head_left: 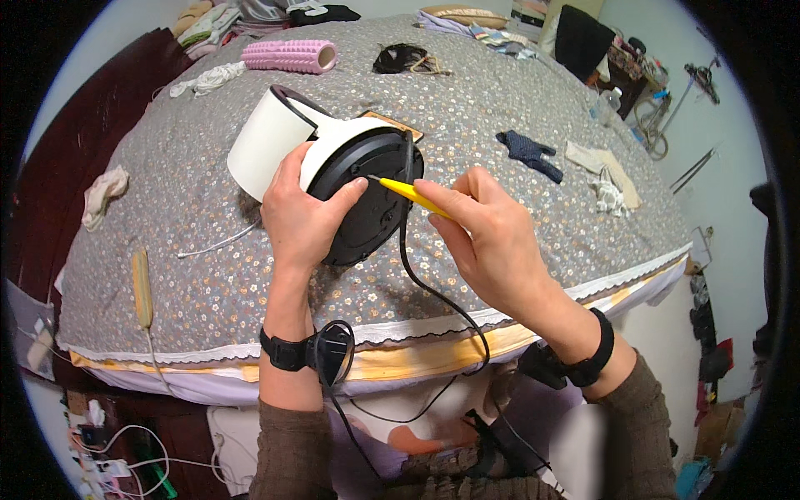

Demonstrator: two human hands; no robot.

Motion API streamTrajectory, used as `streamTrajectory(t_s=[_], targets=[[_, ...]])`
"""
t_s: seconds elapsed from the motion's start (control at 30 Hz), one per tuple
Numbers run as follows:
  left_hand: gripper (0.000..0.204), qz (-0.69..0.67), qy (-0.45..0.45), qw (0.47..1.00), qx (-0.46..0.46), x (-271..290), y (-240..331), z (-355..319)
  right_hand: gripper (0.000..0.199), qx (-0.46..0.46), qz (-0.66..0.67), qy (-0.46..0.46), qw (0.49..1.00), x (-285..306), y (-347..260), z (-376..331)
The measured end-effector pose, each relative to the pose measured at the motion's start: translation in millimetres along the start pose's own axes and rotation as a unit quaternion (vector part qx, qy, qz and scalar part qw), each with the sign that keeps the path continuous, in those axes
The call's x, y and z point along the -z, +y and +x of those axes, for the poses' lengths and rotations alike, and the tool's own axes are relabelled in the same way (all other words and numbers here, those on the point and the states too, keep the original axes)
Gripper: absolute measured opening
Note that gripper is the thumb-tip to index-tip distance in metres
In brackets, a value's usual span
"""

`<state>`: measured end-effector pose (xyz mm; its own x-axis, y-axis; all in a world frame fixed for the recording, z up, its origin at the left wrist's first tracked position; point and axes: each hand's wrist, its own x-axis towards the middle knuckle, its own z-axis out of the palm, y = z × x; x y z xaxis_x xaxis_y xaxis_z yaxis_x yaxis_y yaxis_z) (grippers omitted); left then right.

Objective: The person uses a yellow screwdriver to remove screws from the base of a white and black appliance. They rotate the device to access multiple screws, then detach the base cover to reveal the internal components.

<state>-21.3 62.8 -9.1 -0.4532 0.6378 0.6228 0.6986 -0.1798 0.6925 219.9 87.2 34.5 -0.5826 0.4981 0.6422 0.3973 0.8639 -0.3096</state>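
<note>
A white appliance (271, 142) with a curved shell lies tipped over on the bed, and its round black underside (346, 221) faces me. My left hand (304, 208) grips the rim of that base, thumb laid over the black face. In my right hand (492, 237) is a yellow-handled screwdriver (404, 190), held between thumb and fingers. Its thin metal tip reaches the black underside close to my left thumb; whether it sits in a screw is too small to tell. A black power cord (403, 242) runs from the base down past the bed's edge.
The bed has a grey flowered cover (467, 108). On it lie a pink foam roller (287, 57), a dark bundle (404, 60), a small navy garment (532, 154), pale cloths (607, 171) and a yellowish corded stick (142, 287). A flat brown-edged thing (408, 127) sits behind the base.
</note>
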Motion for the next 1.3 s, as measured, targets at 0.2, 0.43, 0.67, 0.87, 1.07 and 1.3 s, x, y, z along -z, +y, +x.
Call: streamTrajectory(t_s=[0.2,0.43,0.67,0.87,1.07,1.3], targets=[[0.071,-0.04,-0.011,0.999,0.011,-2,-1,1,0.037,-0.001,0.011,0.013,1.0,-12,0,4],[0.072,-0.036,-0.012,0.999,0.017,-2,0,-1,0.035,0.002,0.001,0.019,1.0,-16,2,6],[0.071,-0.026,-0.011,1.0,0.011,-2,0,-1,0.035,-0.002,-0.014,0.011,1.0,-19,2,8],[0.069,-0.047,-0.014,0.999,0.017,-2,3,-1,0.034,0.003,-0.006,0.015,1.0,-19,3,9],[0.07,-0.039,-0.019,0.999,0.014,-1,2,-2,0.03,0.062,-0.089,0.003,0.994,-17,-2,13],[0.07,0.014,-0.013,1.0,-0.017,-3,-1,-2,0.029,0.15,-0.158,-0.032,0.975,-14,-4,22]])
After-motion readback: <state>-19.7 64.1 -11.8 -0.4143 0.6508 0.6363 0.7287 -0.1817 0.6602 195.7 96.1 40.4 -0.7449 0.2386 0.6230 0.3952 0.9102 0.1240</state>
